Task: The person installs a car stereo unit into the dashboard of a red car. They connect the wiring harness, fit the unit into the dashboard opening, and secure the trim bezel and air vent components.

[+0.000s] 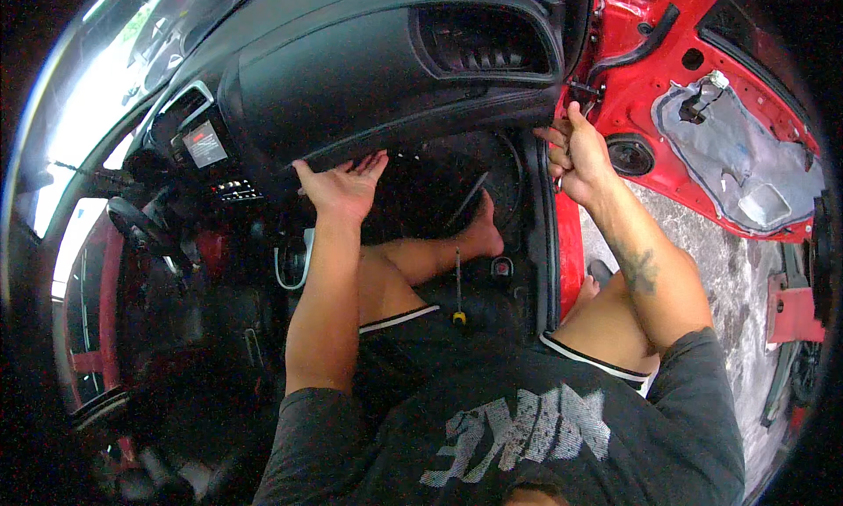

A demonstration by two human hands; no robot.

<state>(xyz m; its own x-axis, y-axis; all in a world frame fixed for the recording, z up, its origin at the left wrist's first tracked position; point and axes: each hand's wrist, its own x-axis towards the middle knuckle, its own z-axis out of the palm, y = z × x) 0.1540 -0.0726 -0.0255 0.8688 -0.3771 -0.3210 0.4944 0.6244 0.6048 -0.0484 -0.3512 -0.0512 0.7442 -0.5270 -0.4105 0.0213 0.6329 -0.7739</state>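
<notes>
A black dashboard [325,93] spans the upper middle, with a recessed opening near its right end. My left hand [341,191] is turned palm up below its lower edge, fingers spread and fingertips against the underside. At the dashboard's right end, my right hand [575,159] has its thumb raised beside the corner and its fingers curled below it. Whether the left fingers reach behind the edge is hidden. A screwdriver [459,316] with a yellow and black handle lies in the dark footwell between my legs.
On the right a red car door [641,75] stands wide, its inner panel off, showing a grey liner [746,168] and a round speaker [630,155]. A lit screen [204,144] and a steering wheel [145,234] are to the left. The red sill [569,251] borders the stained ground [694,251].
</notes>
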